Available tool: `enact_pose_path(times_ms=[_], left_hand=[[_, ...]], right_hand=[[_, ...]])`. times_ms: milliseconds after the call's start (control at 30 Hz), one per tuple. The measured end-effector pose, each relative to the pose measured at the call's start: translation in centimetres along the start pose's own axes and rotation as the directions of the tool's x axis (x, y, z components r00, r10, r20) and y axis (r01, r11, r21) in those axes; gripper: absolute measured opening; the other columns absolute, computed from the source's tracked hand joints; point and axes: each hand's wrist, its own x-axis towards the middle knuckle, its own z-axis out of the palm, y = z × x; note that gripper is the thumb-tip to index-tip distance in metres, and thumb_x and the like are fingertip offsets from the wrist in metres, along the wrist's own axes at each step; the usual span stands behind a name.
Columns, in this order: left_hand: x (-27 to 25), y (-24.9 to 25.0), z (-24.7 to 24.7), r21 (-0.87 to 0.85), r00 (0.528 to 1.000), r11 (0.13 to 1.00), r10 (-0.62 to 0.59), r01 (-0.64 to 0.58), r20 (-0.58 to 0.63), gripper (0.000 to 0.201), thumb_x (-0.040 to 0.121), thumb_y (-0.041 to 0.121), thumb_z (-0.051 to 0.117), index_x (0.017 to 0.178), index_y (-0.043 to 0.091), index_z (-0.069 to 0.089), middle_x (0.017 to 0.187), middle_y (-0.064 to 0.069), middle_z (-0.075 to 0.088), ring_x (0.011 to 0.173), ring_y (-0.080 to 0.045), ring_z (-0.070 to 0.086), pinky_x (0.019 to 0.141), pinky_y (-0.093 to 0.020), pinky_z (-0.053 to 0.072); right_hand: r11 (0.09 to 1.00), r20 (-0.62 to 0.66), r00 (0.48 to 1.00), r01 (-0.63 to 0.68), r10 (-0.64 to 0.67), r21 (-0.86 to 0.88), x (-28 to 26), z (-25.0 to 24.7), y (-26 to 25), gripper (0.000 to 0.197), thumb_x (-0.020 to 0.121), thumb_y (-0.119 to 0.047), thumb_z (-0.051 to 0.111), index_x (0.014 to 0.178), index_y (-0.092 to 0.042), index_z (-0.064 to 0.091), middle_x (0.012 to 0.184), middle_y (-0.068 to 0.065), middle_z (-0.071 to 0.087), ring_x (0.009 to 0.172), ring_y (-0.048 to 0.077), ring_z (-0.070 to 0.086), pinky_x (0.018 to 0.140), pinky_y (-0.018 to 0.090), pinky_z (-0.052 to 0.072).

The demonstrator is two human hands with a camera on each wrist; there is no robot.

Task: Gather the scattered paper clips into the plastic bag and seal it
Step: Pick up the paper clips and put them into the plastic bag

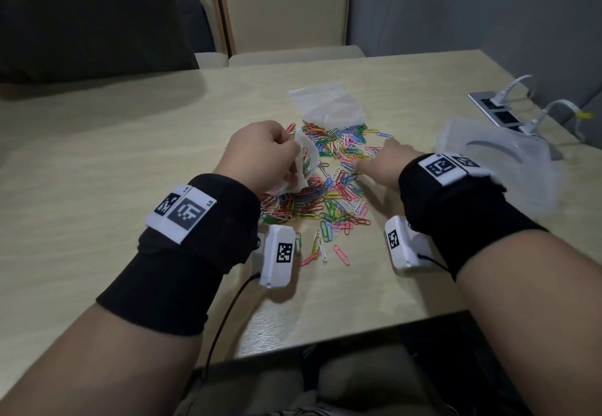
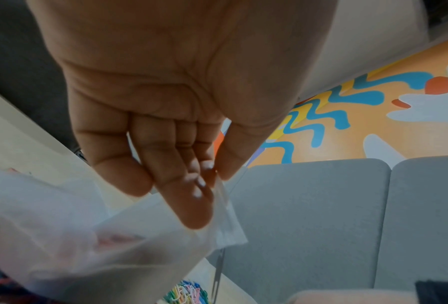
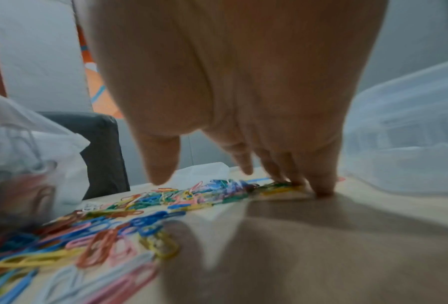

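Several coloured paper clips (image 1: pixel 329 187) lie scattered in a loose pile at the table's middle. My left hand (image 1: pixel 291 151) pinches the edge of a small clear plastic bag (image 1: pixel 304 163) and holds it up at the pile's left side. In the left wrist view thumb and fingers of the left hand (image 2: pixel 215 178) close on the plastic bag (image 2: pixel 113 236). Some clips show blurred inside the bag (image 3: pixel 23 160). My right hand (image 1: pixel 369 156) reaches onto the pile from the right. Its straight fingertips (image 3: pixel 321 189) press down among the paper clips (image 3: pixel 165 199).
A second clear bag (image 1: pixel 325 106) lies flat behind the pile. A translucent plastic container (image 1: pixel 498 158) sits just right of my right hand. Power sockets with white cables (image 1: pixel 501 112) are set in the table at the far right. Chairs stand behind the table (image 1: pixel 97 155).
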Motion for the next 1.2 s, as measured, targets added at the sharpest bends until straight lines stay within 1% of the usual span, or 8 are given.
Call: enact_pose_path(times_ms=[133,300,633,800,933,1033,1133,1200], left_hand=[[0.2,-0.2,0.1,-0.017,1.000,1.000,0.005,-0.005,0.005,0.019,0.085,0.020,0.057,0.081,0.003,0.063,0.085,-0.019,0.070,0.082,-0.037,0.068,0.077,-0.053,0.056],[0.2,-0.1,0.2,-0.005,1.000,1.000,-0.002,0.002,-0.002,0.018,0.084,0.022,0.057,0.080,0.005,0.063,0.084,-0.018,0.069,0.083,-0.036,0.067,0.077,-0.052,0.056],[-0.2,0.0,0.1,0.021,1.000,1.000,0.017,-0.017,-0.007,0.021,0.087,0.020,0.056,0.083,0.001,0.064,0.088,-0.020,0.068,0.084,-0.037,0.064,0.079,-0.051,0.054],[-0.2,-0.3,-0.3,0.029,1.000,0.999,0.026,-0.026,0.000,0.019,0.088,0.020,0.056,0.083,0.003,0.064,0.086,-0.017,0.069,0.082,-0.036,0.066,0.079,-0.050,0.055],[-0.2,-0.5,-0.3,0.061,1.000,0.998,0.028,-0.027,-0.010,0.018,0.090,0.021,0.055,0.079,0.010,0.062,0.085,-0.013,0.069,0.082,-0.033,0.066,0.077,-0.046,0.056],[-0.1,-0.5,-0.4,0.064,0.999,0.998,0.031,-0.030,-0.014,0.018,0.091,0.021,0.055,0.077,0.012,0.060,0.084,-0.012,0.068,0.081,-0.032,0.066,0.075,-0.042,0.056],[0.0,-0.4,-0.3,0.081,0.999,0.996,0.044,-0.043,-0.007,0.019,0.092,0.022,0.055,0.084,0.008,0.064,0.087,-0.013,0.068,0.082,-0.032,0.065,0.076,-0.041,0.055],[0.0,-0.4,-0.2,0.090,0.999,0.995,0.052,-0.052,-0.001,0.019,0.091,0.022,0.055,0.086,0.006,0.065,0.088,-0.014,0.069,0.082,-0.033,0.065,0.077,-0.042,0.055]], right_hand=[[0.968,0.107,0.972,0.221,-0.209,-0.119,-0.1,1.0,-0.8,0.081,0.086,-0.065,0.052,0.146,-0.013,0.034,0.145,0.010,0.046,0.125,0.028,0.050,0.100,0.039,0.042],[0.889,0.136,0.924,0.382,-0.359,-0.253,-1.6,2.2,-1.8,0.088,0.071,-0.059,0.074,0.141,-0.017,0.041,0.134,0.006,0.052,0.114,0.027,0.057,0.095,0.040,0.050],[0.795,0.048,0.878,0.454,-0.476,-0.402,-2.6,2.8,-2.6,0.025,0.091,-0.014,0.059,0.117,-0.011,0.060,0.111,0.014,0.060,0.098,0.030,0.059,0.071,0.029,0.042],[0.854,-0.019,0.911,0.379,-0.412,-0.356,-1.9,2.6,-2.6,0.022,0.092,-0.012,0.056,0.111,-0.012,0.066,0.110,0.009,0.067,0.100,0.027,0.062,0.080,0.031,0.048],[0.946,-0.065,0.953,0.284,-0.297,-0.157,-1.6,1.2,-1.7,0.014,0.087,-0.020,0.067,0.098,-0.014,0.072,0.103,0.000,0.067,0.095,0.022,0.062,0.075,0.027,0.047],[0.942,-0.088,0.967,0.253,-0.239,0.220,-1.9,0.2,-1.4,0.006,0.083,-0.013,0.072,0.088,-0.011,0.070,0.084,-0.003,0.064,0.085,0.022,0.062,0.085,0.033,0.054],[0.724,-0.034,0.980,0.169,-0.197,0.669,-2.9,-0.4,-2.2,0.011,0.082,0.002,0.071,0.076,-0.006,0.066,0.075,0.006,0.062,0.082,0.027,0.066,0.086,0.042,0.058],[0.536,0.028,0.971,0.107,-0.238,0.838,-3.6,-0.6,-2.8,0.016,0.084,0.009,0.066,0.075,-0.004,0.061,0.081,0.012,0.062,0.081,0.027,0.066,0.074,0.032,0.061]])
